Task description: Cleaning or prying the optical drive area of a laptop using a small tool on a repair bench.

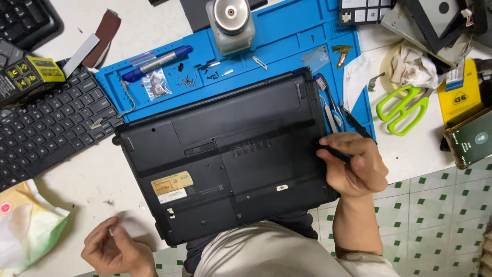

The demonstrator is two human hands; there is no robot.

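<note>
The right hand [353,166] grips a black screwdriver [335,154] against the right edge of the upturned laptop [225,154] at frame centre, while the left hand [115,251], lower left, pinches something tiny, seemingly mid-unscrewing; steady tip placement comes next.

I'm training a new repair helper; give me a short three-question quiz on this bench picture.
1. True or false: the laptop lies with its underside up.
2. What does the right hand hold? A) scissors B) a thin black tool C) a marker
3. Which hand is off the laptop, down by the table edge?

Key: 1 true. 2 B: the black tool meets the laptop's right edge; the scissors lie on the table and the marker on the blue mat. 3 the left hand.
</note>
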